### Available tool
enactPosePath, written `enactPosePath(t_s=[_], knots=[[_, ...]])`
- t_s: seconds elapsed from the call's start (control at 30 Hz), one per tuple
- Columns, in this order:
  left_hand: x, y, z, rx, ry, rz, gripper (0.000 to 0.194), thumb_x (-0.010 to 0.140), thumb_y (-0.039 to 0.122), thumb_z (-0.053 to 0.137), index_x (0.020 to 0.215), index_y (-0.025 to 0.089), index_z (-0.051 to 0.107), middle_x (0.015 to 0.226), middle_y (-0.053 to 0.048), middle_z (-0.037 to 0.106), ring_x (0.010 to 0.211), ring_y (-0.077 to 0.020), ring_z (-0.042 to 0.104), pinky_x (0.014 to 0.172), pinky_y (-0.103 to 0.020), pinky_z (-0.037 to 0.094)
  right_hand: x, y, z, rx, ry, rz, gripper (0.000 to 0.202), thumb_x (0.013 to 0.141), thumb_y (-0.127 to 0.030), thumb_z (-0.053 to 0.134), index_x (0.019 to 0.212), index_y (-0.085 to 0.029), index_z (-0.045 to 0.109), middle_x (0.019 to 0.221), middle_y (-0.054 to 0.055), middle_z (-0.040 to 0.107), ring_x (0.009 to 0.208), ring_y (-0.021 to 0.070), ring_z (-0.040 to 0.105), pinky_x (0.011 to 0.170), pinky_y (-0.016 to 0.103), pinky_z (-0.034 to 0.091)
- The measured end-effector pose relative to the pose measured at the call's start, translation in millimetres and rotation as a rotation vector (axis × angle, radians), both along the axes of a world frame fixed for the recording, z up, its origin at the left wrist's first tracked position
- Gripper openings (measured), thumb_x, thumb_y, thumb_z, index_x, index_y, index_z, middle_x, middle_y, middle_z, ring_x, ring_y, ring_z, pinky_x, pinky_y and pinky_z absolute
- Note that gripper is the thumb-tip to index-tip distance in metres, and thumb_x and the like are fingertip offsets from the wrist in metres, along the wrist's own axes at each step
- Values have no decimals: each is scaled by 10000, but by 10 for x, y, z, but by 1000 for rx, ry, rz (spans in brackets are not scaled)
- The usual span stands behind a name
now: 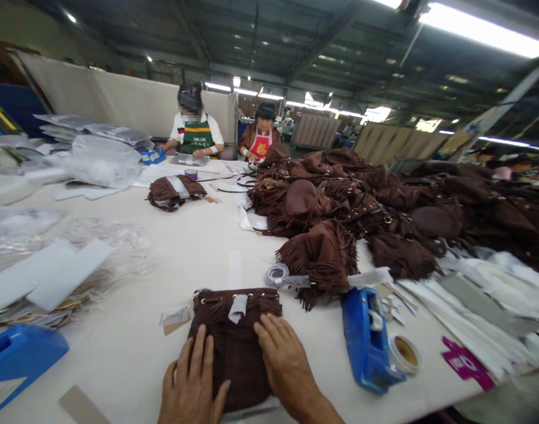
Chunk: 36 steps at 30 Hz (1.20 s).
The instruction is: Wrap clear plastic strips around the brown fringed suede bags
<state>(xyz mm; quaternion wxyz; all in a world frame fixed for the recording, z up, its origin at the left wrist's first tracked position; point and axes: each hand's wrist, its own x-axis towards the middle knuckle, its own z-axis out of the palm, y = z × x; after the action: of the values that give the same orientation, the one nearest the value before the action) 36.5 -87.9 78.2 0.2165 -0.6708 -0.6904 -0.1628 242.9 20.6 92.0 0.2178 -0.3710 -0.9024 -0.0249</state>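
A dark brown fringed bag (pixel 236 353) lies flat on the table before me. White wrapping (pixel 238 308) covers a small part at its top edge, between metal eyelets. My left hand (pixel 194 377) rests on the bag's left side, fingers stretched out and thumb apart. On the right side, my right hand (pixel 287 356) lies flat with its fingers together and extended. Neither hand grips anything. Thin white material shows under the bag's lower edge. A small card (pixel 175 321) sits beside the bag's upper left corner.
A blue tape dispenser (pixel 366 341) and a tape roll (pixel 404 354) stand at right. Brown fringed bags (pixel 304 200) are heaped behind them. Clear plastic and white sheets (pixel 70 277) lie at left, near another blue dispenser (pixel 22 365). Two people sit across the table (pixel 198 235).
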Motion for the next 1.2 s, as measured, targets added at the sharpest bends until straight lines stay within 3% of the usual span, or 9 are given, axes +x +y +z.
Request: enactPosePath(t_s=[0.1,0.27,0.4,0.57,0.67,0.77,0.97,1.1,1.2], knots=[[15,9,4,58,-18,-34,626,862,284,547,1445,99,412,1467,-227,480,1348,-418,399,1003,-589,378,-177,46,50,-34,-28,125,360,962,-234,513,1308,-203,606,1523,123,443,1448,301,335,1192,533,276],[-34,163,-164,55,78,-439,448,791,91,497,1187,245,640,1187,-38,685,1186,-253,522,981,-383,373,-323,263,61,-109,-28,7,359,958,-308,553,1297,-206,606,1648,118,144,1512,365,116,1182,619,215],[-46,280,-279,150,3,-475,406,740,57,464,1036,228,683,1003,-23,736,957,-220,568,856,-371,385,-367,353,-22,-149,-30,-101,468,963,-311,530,1413,-183,512,1644,123,160,1515,353,107,1191,606,201],[-110,280,-83,-105,132,-491,581,695,76,506,1248,198,633,1316,-31,665,1019,-231,578,814,-349,431,-252,288,-241,-115,100,-391,696,979,-440,475,1516,-33,302,1604,255,195,1504,385,138,1166,607,260],[-103,298,44,-261,149,-432,692,672,70,500,1349,194,572,1443,-43,566,1029,-253,602,827,-380,478,-115,173,-278,4,218,-491,736,970,-495,475,1526,-57,273,1582,277,244,1488,407,185,1104,620,352],[-45,353,78,-311,157,-348,625,742,80,498,1357,163,571,1431,-88,571,1019,-289,623,821,-441,515,-82,55,-178,36,233,-439,654,977,-426,491,1524,-120,302,1593,234,253,1483,388,221,1098,593,393],[11,357,32,-285,133,-117,479,878,238,562,1351,163,584,1403,-166,581,989,-306,631,758,-446,537,-309,-53,-169,-38,162,-78,584,967,-111,385,1541,-135,284,1592,133,319,1492,257,252,1129,432,438],[-147,238,71,-227,83,119,484,969,293,450,1392,65,508,1492,-261,442,970,-290,637,735,-432,533,-313,-70,-365,-41,121,-92,611,945,-114,423,1542,-141,291,1557,132,388,1455,278,338,1097,462,468],[-274,202,152,-130,18,222,488,982,306,423,1395,52,479,1473,-268,460,979,-312,644,698,-440,543,-302,-44,-276,-33,120,-136,653,934,-127,436,1557,-125,239,1558,141,383,1446,278,352,1089,460,469]])
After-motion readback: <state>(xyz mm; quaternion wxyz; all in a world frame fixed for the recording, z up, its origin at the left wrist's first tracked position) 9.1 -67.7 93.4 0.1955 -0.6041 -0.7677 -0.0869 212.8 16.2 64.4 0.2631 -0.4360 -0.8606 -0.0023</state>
